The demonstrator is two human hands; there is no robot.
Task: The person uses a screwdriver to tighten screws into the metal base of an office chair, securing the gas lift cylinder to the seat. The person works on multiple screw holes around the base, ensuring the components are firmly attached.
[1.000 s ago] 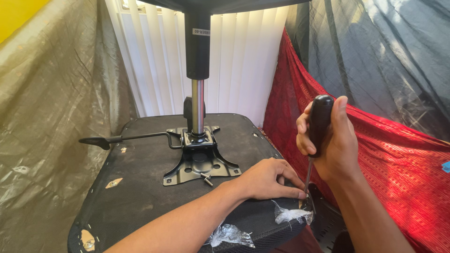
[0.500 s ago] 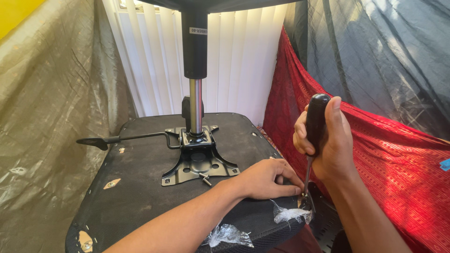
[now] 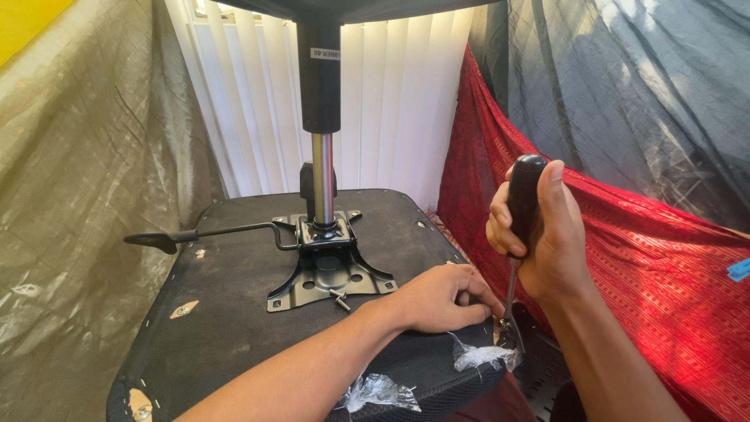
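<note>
The right hand [image 3: 547, 234] grips a black-handled screwdriver [image 3: 522, 215] upright at the upturned chair seat's [image 3: 234, 312] right edge, its tip beside torn clear plastic [image 3: 480, 357]. The left hand [image 3: 437, 297] rests flat on the seat, fingers [image 3: 480, 301] near the tip. The metal mounting plate [image 3: 328, 273], gas column [image 3: 322, 176] and lever [image 3: 203, 233] stand toward the seat's middle.

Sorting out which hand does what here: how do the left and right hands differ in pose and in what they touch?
The right hand is raised and fisted around the black screwdriver, held upright; the left hand lies low and flat on the upturned chair seat, holding no tool. Both are bare and meet near the seat's right edge, by the screwdriver's tip.
</note>
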